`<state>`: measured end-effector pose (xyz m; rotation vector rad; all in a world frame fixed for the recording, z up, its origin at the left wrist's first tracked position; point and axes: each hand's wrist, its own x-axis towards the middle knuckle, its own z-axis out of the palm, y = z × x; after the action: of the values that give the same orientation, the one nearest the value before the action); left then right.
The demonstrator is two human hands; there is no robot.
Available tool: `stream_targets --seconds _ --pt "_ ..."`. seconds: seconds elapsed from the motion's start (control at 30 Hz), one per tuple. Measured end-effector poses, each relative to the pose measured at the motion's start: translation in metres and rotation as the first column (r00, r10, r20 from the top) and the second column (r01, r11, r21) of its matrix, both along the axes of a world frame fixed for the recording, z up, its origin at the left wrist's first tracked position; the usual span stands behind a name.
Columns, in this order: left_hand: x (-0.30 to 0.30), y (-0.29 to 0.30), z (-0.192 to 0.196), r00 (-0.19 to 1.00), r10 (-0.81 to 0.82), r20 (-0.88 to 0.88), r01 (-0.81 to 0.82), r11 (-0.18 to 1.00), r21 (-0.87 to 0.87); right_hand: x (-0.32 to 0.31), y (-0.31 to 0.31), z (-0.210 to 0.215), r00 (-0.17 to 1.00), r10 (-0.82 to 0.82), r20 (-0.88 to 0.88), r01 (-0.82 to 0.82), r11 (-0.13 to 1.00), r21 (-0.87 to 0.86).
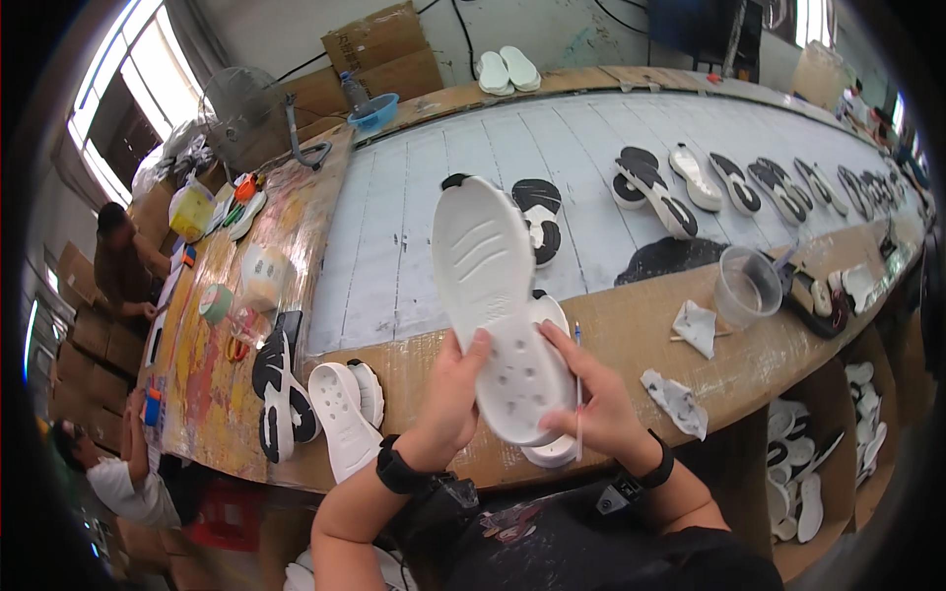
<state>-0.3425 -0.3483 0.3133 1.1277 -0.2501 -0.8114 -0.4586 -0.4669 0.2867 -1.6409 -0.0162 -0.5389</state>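
Both my hands hold up a white shoe sole (483,246), its smooth inner face toward me, with a black patch at the far tip. My left hand (448,399) is closed on its left edge, the thumb lying on the face. Gripping the lower right edge is my right hand (606,404), which also keeps a thin, pale, pen-like stick (579,428) along its fingers. Beneath the held piece, another white sole (552,313) lies partly hidden on the cardboard-covered edge. White soles (335,409) and black-and-white soles (279,394) rest left of my left hand.
A row of black-and-white soles (734,182) crosses the lined white table surface (394,227). To the right are a clear plastic cup (746,286) and crumpled white cloths (676,402). Boxes of soles (798,473) stand below right. Two people (133,483) are at the left.
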Motion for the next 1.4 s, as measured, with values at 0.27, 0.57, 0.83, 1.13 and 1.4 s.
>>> stream_targets --seconds 0.27,0.57,0.83,1.13,1.4 --pt "0.027 0.011 -0.049 0.927 -0.176 -0.332 0.152 0.984 -0.097 -0.007 0.003 0.011 0.982 0.174 0.079 -0.171 0.984 -0.044" --pt "0.009 0.026 -0.075 0.745 -0.615 0.259 0.348 0.689 0.635 -0.021 -0.026 -0.067 0.98 -0.083 -0.179 0.03 0.959 -0.281" --pt "0.146 -0.117 -0.054 0.114 -0.73 0.674 0.089 0.683 0.725 -0.006 -0.045 -0.073 0.979 -0.141 -0.148 0.106 0.969 -0.225" --pt "0.222 -0.19 -0.152 0.22 -0.629 0.746 -0.26 0.699 0.666 -0.008 -0.05 -0.062 0.981 -0.048 -0.188 0.018 0.987 -0.157" --pt "0.106 -0.086 0.024 0.925 -0.361 -0.12 0.332 0.921 -0.205 -0.007 -0.047 -0.025 0.997 -0.013 -0.08 0.053 0.846 0.53"
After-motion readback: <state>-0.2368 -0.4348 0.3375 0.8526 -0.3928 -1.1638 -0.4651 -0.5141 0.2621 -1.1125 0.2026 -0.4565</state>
